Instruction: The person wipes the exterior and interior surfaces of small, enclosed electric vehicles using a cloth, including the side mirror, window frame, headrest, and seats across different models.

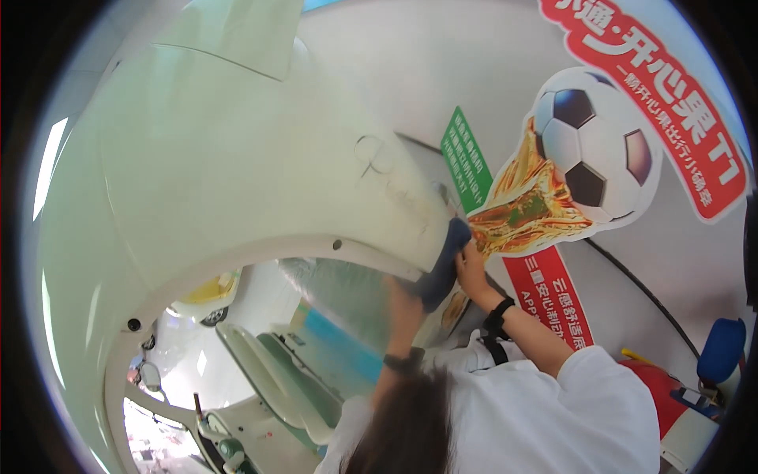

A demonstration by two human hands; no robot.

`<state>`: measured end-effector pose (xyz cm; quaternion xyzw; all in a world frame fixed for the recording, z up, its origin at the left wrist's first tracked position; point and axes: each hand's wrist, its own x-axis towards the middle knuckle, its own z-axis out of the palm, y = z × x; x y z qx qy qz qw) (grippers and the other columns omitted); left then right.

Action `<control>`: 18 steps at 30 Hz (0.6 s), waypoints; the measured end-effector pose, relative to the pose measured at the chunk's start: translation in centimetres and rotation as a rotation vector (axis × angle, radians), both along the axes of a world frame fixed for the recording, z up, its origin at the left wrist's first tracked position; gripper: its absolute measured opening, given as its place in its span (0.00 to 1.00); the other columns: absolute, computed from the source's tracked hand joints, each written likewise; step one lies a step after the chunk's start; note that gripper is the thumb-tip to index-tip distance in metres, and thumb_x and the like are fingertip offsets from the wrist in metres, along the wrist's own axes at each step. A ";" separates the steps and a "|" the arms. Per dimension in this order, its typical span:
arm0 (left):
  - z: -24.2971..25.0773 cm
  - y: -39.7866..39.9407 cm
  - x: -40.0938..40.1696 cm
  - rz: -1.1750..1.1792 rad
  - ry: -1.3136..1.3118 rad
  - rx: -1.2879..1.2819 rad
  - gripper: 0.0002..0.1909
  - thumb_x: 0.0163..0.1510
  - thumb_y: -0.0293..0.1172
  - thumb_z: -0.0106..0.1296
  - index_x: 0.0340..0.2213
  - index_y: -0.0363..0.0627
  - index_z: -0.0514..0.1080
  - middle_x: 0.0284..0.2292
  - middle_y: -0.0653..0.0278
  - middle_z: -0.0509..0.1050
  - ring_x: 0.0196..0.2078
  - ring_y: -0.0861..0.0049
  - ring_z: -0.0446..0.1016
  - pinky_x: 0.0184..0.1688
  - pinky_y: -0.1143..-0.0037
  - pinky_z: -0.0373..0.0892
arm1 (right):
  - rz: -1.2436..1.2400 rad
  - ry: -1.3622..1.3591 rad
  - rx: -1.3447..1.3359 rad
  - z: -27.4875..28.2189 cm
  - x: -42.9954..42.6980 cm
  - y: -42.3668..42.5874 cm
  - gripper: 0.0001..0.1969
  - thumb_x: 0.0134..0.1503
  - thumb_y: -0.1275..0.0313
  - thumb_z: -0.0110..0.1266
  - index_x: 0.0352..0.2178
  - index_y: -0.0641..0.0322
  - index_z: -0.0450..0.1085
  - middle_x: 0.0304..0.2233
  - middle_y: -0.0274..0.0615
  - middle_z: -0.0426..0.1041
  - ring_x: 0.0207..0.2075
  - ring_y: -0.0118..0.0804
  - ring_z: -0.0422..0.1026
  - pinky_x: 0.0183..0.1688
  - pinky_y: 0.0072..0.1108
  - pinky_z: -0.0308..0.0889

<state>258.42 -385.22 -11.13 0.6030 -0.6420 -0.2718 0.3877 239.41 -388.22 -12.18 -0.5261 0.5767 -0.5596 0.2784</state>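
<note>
A pale green vehicle body fills the left and upper view, with an arched opening under its rim. A dark blue cloth is folded over the right-hand edge of this body. My right hand, with a black band on the wrist, grips the cloth at its right side. Beside the cloth's lower left edge is my left hand, also banded at the wrist. It is blurred and its fingertips are hidden, so its grip is unclear. Dark scribbled lines and a brownish smudge mark the body above the cloth.
To the right stands a football-and-gold-trophy cut-out with red and green signs bearing writing. Within the arch appear a green-and-white seat, a mirror and a yellow vehicle. A black cable crosses the floor.
</note>
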 end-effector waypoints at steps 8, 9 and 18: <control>6.9 3.0 3.0 0.051 -0.156 -0.022 0.32 0.54 0.20 0.40 0.58 0.27 0.43 0.46 0.46 0.67 0.50 0.62 0.67 0.55 0.69 0.61 | -0.081 -0.055 -0.095 8.8 -0.1 1.6 0.07 0.56 0.78 0.48 0.35 0.74 0.64 0.31 0.51 0.65 0.30 0.47 0.66 0.34 0.25 0.62; 8.8 2.1 3.0 0.152 -0.181 -0.157 0.32 0.54 0.20 0.39 0.58 0.27 0.44 0.48 0.45 0.65 0.52 0.62 0.66 0.57 0.69 0.59 | -0.073 -0.171 -0.104 11.6 0.4 1.7 0.07 0.56 0.78 0.49 0.34 0.74 0.64 0.30 0.49 0.64 0.27 0.42 0.65 0.31 0.23 0.61; 27.3 -2.7 -0.6 0.182 0.478 -0.948 0.31 0.54 0.25 0.48 0.57 0.33 0.51 0.51 0.51 0.65 0.53 0.67 0.65 0.56 0.70 0.61 | 0.271 -0.050 -1.082 31.5 3.8 -0.8 0.24 0.45 0.72 0.62 0.45 0.69 0.68 0.32 0.46 0.67 0.29 0.43 0.68 0.31 0.28 0.66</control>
